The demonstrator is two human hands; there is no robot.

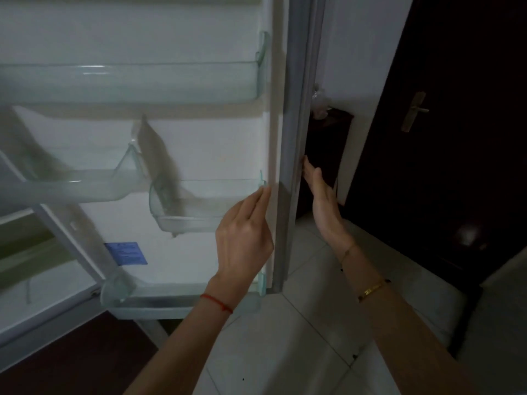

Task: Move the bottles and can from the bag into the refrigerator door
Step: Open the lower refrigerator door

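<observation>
The refrigerator door (216, 143) stands wide open and fills the left and middle of the view. Its clear plastic bins hold nothing: a long upper bin (137, 81), two small middle bins (85, 186) (199, 206) and a bottom bin (176, 297). My left hand (245, 238) rests flat on the door's inner right edge, fingers together and pointing up. My right hand (322, 201) lies with fingers stretched against the door's outer side, behind the grey gasket (296, 138). No bag, bottle or can is in view.
A dark wooden room door (456, 138) with a metal handle (413, 111) stands at the right. White floor tiles (285, 352) lie below. The refrigerator's inner shelves (25, 252) show at the far left. A white wall edge (353, 67) runs beside the fridge door.
</observation>
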